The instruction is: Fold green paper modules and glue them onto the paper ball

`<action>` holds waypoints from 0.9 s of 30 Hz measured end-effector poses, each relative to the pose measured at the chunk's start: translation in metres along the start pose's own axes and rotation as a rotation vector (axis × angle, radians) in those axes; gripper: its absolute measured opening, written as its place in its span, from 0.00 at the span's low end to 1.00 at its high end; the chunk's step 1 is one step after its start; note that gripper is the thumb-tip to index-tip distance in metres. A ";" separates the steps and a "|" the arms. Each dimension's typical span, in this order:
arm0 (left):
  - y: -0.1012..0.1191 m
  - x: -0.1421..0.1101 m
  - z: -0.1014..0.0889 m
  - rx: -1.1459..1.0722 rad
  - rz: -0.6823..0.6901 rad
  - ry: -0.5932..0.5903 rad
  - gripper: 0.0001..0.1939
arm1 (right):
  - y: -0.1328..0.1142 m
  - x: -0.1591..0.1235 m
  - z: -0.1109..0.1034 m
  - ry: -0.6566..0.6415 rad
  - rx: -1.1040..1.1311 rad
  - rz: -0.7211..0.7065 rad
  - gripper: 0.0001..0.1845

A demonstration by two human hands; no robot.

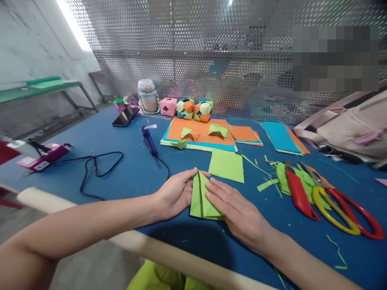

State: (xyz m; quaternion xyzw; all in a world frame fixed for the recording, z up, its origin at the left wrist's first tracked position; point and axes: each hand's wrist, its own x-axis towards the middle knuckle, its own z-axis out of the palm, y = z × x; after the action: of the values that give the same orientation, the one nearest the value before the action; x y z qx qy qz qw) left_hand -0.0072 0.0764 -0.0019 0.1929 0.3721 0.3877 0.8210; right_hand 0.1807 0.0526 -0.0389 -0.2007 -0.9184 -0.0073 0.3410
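Forearms [105, 219] nearest; L hand [177, 195] pinches green paper [196, 201], R hand [242, 211] atop, fingers [220, 192] tog.; uneven press under 'em cd skew folds [208, 206].

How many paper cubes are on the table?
3, along the back: a pink cube at left, then a middle cube and a right cube. Others may be hidden behind.

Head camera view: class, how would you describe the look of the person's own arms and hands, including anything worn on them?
The left hand and right hand are ungloved. The left arm and right arm show no sleeves, watch or bracelet within the picture.
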 end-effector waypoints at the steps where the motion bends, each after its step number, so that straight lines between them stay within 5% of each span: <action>1: 0.000 0.000 0.001 0.006 -0.002 0.005 0.15 | -0.001 0.000 0.000 -0.008 -0.027 -0.001 0.33; 9: -0.001 -0.001 0.000 0.012 -0.018 0.014 0.14 | -0.006 0.001 0.002 -0.077 -0.143 -0.013 0.21; 18: -0.003 0.000 -0.002 0.040 0.141 0.023 0.08 | -0.010 0.001 0.001 -0.068 -0.024 -0.001 0.31; 27: -0.003 0.001 0.000 0.015 0.084 0.072 0.09 | -0.013 -0.001 0.004 -0.123 -0.037 0.034 0.29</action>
State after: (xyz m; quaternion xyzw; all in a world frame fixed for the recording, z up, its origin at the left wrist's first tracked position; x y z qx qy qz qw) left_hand -0.0049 0.0752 -0.0041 0.2004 0.3960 0.4257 0.7886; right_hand 0.1741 0.0413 -0.0404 -0.2227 -0.9337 -0.0061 0.2804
